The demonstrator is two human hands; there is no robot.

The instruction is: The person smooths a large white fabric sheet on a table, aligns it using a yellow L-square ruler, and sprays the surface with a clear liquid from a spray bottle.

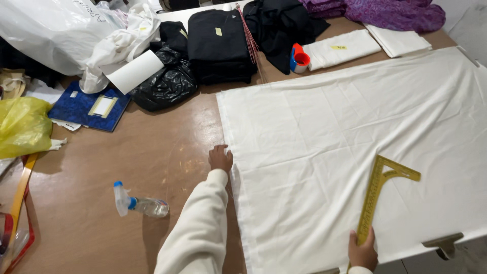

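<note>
A large white cloth [345,137] lies spread flat over the right part of the brown table [152,152]. My left hand [220,158], in a cream sleeve, rests on the cloth's left edge with its fingers curled down onto the hem. My right hand [362,251] grips the near end of a yellow L-shaped tailor's ruler [374,195], which lies on the cloth and points away from me, its short arm to the right.
A clear spray bottle [139,204] with a blue collar lies on the table left of my arm. Behind are a blue notebook [91,107], black bags and folded black cloth [218,43], a tape dispenser [299,58], folded white fabric [345,48], and a yellow bag [20,124].
</note>
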